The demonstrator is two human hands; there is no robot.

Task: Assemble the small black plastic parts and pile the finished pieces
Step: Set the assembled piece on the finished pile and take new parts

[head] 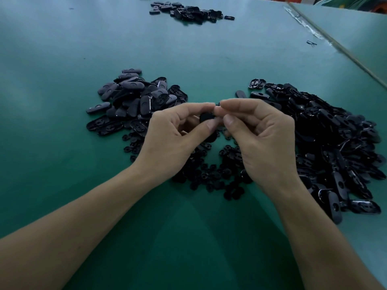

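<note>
Both hands meet above the middle of the green table (62,80). My left hand (173,139) and my right hand (259,139) pinch one small black plastic piece (206,117) between thumbs and fingertips; most of it is hidden by the fingers. A pile of oval black parts (134,101) lies to the left behind my left hand. A bigger heap of oval black shells (330,143) spreads along the right. Small round black parts (211,172) lie scattered under and between my wrists.
Another small pile of black parts (188,11) sits at the far edge of the table. A seam with tape (310,28) runs diagonally at the upper right, with a single loose part (311,43) near it.
</note>
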